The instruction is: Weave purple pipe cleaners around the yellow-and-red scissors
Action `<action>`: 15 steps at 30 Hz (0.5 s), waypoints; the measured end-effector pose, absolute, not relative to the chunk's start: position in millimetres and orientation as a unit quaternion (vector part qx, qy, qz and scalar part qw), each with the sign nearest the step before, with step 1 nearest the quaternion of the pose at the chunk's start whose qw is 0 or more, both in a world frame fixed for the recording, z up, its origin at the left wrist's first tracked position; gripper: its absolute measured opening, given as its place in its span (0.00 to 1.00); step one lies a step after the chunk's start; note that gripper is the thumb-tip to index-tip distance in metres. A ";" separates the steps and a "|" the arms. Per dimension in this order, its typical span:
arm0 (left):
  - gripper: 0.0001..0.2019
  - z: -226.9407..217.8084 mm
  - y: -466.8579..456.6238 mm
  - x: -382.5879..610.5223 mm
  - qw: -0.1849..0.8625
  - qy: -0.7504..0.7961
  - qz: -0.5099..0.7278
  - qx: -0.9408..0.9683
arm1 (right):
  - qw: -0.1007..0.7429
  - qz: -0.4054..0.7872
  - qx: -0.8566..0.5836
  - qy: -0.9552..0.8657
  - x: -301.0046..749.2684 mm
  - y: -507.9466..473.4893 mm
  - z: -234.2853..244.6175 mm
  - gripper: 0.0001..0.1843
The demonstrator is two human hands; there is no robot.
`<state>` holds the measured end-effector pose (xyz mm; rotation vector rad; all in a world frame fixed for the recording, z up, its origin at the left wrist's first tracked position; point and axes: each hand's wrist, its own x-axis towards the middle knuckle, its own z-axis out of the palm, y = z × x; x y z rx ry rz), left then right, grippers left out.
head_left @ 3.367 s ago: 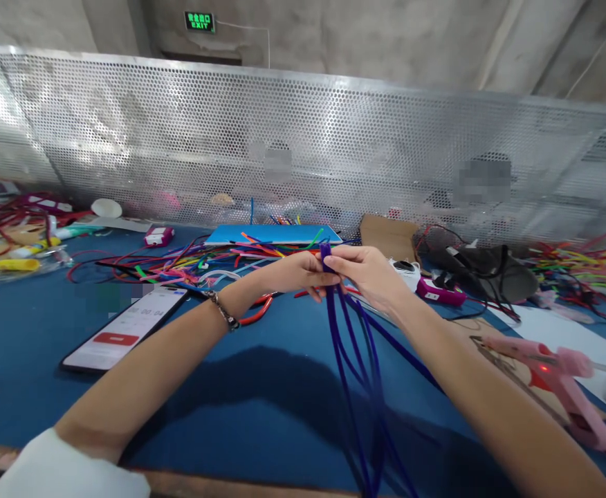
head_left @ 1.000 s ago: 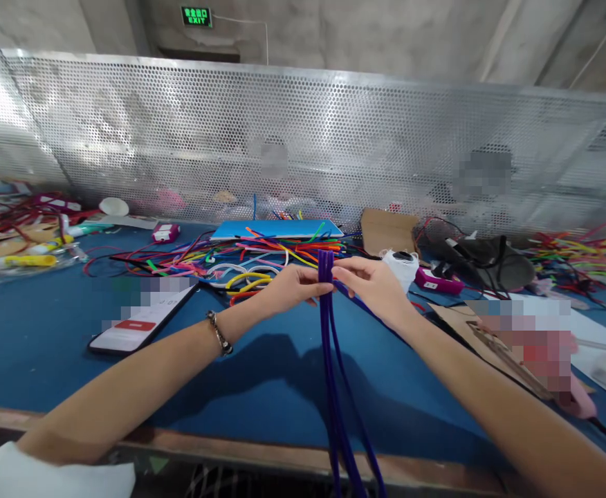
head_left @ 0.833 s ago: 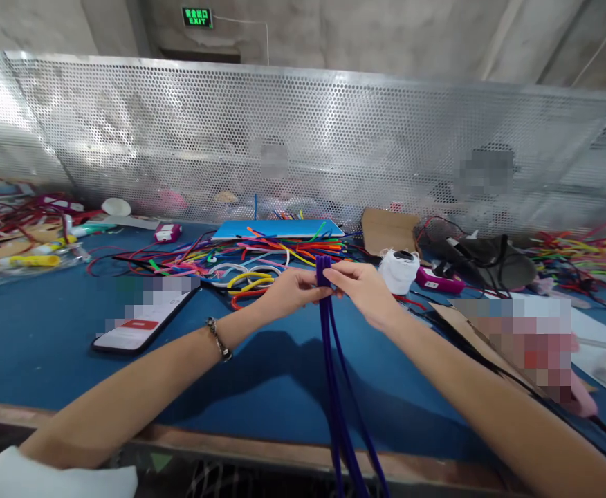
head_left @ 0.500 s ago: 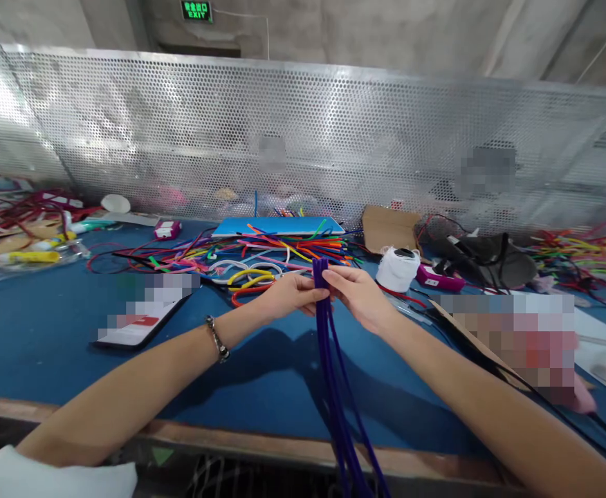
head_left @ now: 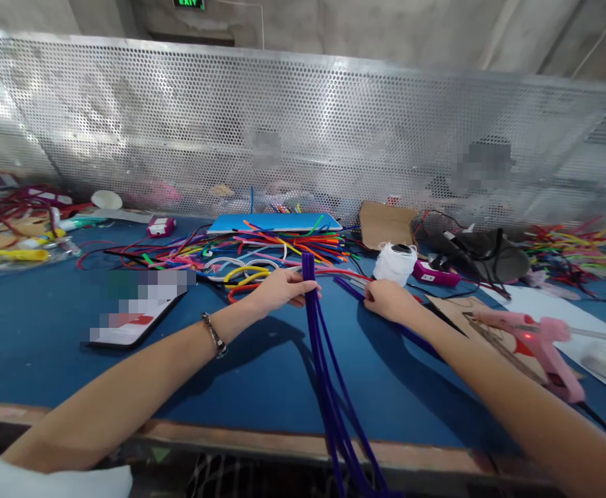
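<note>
My left hand pinches a bundle of dark purple pipe cleaners near the upper end. Their tops are level just above my fingers, and the long stems hang over the table's front edge, spreading lower down. To the right of the bundle, my right hand is closed around another purple pipe cleaner, low over the blue table. One end pokes out to the left of the fingers; the rest runs back under my wrist. A white spool of thread stands just behind this hand.
Behind are a pile of coloured pipe cleaners and a blue board, before a perforated metal screen. A phone lies at left. A pink glue gun with a lit red light rests on cardboard at right.
My right hand has left the top of the bundle and moved right, down toward the table, with a purple pipe cleaner. My left hand still holds the bundle. The view has shifted slightly.
</note>
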<state>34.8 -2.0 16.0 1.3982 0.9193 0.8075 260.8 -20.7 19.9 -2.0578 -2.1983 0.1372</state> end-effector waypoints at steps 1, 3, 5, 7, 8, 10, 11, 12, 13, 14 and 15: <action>0.04 15.3 -1.5 34.4 0.599 0.401 0.349 0.599 | 0.072 0.046 -0.678 -0.730 260.4 -19.9 23.5 0.06; 0.04 14.4 -0.6 33.7 0.598 0.410 0.353 0.591 | 0.105 0.051 -0.670 -0.733 260.6 -18.3 32.9 0.08; 0.04 14.2 0.3 33.3 0.598 0.417 0.358 0.584 | 0.151 0.064 -0.659 -0.734 261.3 -17.5 42.2 0.08; 0.04 14.4 1.3 33.2 0.598 0.422 0.363 0.576 | 0.193 0.091 -0.648 -0.731 260.5 -17.8 48.5 0.07; 0.04 14.5 1.7 33.2 0.599 0.423 0.366 0.572 | 0.211 0.110 -0.641 -0.730 258.8 -18.4 50.0 0.07; 0.04 14.5 2.2 33.5 0.601 0.423 0.374 0.565 | 0.243 0.155 -0.626 -0.724 251.9 -20.7 49.6 0.07; 0.04 14.4 2.1 33.8 0.602 0.423 0.379 0.561 | 0.259 0.177 -0.618 -0.721 246.7 -22.2 47.8 0.07; 0.05 14.2 1.9 34.2 0.603 0.422 0.385 0.557 | 0.275 0.197 -0.610 -0.716 240.5 -23.8 45.2 0.08; 0.05 14.0 1.6 34.7 0.603 0.422 0.392 0.553 | 0.291 0.215 -0.602 -0.712 233.7 -25.5 42.2 0.08; 0.05 13.8 1.3 35.3 0.602 0.421 0.401 0.548 | 0.304 0.232 -0.594 -0.708 226.5 -27.2 38.9 0.08; 0.06 13.6 0.9 35.8 0.600 0.421 0.410 0.542 | 0.317 0.247 -0.587 -0.703 219.4 -28.7 35.5 0.09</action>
